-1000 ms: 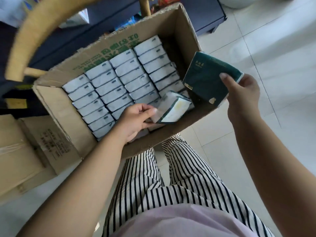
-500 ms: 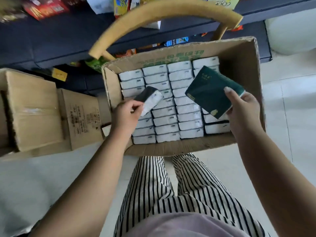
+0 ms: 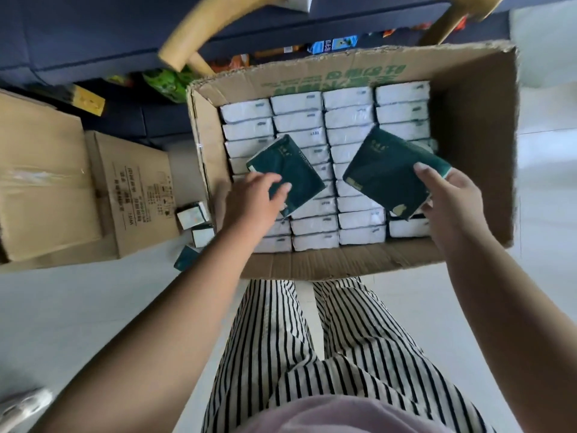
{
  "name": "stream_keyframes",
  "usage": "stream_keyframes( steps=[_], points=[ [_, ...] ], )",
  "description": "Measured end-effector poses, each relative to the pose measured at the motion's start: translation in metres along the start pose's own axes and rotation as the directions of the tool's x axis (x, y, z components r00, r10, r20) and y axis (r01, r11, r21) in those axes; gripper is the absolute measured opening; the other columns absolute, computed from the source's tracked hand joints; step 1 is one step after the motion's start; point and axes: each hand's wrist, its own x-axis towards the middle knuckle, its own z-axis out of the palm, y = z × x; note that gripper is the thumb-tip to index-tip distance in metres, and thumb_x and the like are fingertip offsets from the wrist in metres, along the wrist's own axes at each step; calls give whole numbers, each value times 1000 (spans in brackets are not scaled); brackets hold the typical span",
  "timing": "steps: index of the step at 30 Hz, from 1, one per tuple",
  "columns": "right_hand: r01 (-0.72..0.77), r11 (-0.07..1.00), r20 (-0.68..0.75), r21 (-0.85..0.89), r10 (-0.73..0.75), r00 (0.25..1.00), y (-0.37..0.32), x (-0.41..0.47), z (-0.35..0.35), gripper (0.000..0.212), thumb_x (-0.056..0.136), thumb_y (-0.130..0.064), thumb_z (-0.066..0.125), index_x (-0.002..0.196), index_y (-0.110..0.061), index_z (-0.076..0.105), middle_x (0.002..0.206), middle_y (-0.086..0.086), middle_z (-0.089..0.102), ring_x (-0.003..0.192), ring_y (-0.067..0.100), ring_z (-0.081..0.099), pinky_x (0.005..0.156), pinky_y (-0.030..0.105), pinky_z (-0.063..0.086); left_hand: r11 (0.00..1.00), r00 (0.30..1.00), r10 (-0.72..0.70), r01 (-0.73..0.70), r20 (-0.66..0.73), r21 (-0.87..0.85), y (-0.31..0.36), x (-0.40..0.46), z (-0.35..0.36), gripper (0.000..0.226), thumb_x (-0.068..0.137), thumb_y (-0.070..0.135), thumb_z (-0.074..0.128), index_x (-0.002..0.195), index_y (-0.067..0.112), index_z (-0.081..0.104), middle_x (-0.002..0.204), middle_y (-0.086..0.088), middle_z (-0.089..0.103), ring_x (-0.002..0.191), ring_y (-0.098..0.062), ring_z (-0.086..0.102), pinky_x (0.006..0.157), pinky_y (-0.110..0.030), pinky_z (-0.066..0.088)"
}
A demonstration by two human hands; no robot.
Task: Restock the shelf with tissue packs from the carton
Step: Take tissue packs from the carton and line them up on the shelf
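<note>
I see each hand pinching one dark green plastic-wrapped tissue pack, left hand point(image 3: 253, 200) holding its pack point(image 3: 285, 175), right hand point(image 3: 452, 201) its own point(image 3: 393, 173), over the open brown cardboard carton point(image 3: 487, 151) (still nearly full); slick wrap could slip en route to the dark blue shelf point(image 3: 93, 35).

The pack point(image 3: 285, 175) gripped by the left hand point(image 3: 253, 203) has been turned green face up (white end showing half a second ago) and swung toward three o'clock over the carton point(image 3: 343, 264); the view has been squared up.
</note>
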Motion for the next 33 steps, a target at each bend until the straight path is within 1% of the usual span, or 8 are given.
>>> stream_keyframes(
  steps=[5,8,11,14,17,24,28,33],
  points=[
    [-16,979,43,-203,26,999,16,7,-2,18,78,-28,68,92,-18,66,94,9,67,85,21,60,75,37,48,994,997,-59,63,45,-85,2,49,-18,55,89,28,60,138,15,41,140,-7,43,127,-24,41,100,-28,30],
    [-40,957,29,-287,50,998,32,11,-1,22,85,-24,66,104,-12,65,80,-1,61,66,9,52,59,21,41,986,972,-124,144,200,-88,-2,57,-9,70,82,29,69,141,14,35,142,-8,42,127,-25,42,101,-32,35],
    [-73,943,-22,-325,70,997,43,7,2,27,86,-23,66,109,-9,63,92,6,65,74,15,58,56,21,43,970,931,-204,235,302,-70,-2,46,0,61,77,33,74,127,10,48,130,-10,52,113,-25,51,88,-29,41],
    [-139,958,-76,-249,124,989,40,-3,2,32,84,-24,69,110,-5,62,103,13,66,91,26,63,69,33,54,868,878,-269,399,396,-295,-3,31,-5,33,75,32,76,95,13,57,110,-6,62,91,-19,55,78,-24,41],
    [-105,980,-25,-172,102,994,12,-17,2,21,84,-20,69,99,-8,63,96,13,67,90,26,64,80,38,53,763,886,-259,432,385,-481,-2,21,-38,57,64,48,78,102,14,54,113,-1,60,99,-19,57,94,-34,45],
    [181,968,201,172,-214,956,-115,-68,19,23,88,-12,60,107,1,62,93,10,67,79,18,66,70,28,55,707,998,-59,66,34,-704,32,0,-182,67,69,55,70,119,16,49,129,-2,54,115,-21,53,101,-44,41],
    [344,905,222,250,-399,890,-201,-114,32,53,56,-36,84,91,-5,60,79,4,65,72,17,63,65,28,51,594,988,95,-156,-123,-789,50,-30,-276,56,64,43,80,108,26,51,125,-2,58,112,-20,57,97,-45,45],
    [596,745,241,301,-664,708,-294,-177,49,12,90,-11,57,81,-9,65,68,-3,71,61,11,66,56,29,53,515,890,266,-457,-372,-725,57,-76,-381,38,78,13,73,101,31,49,116,-3,62,101,-18,62,88,-41,50]
  ],
)
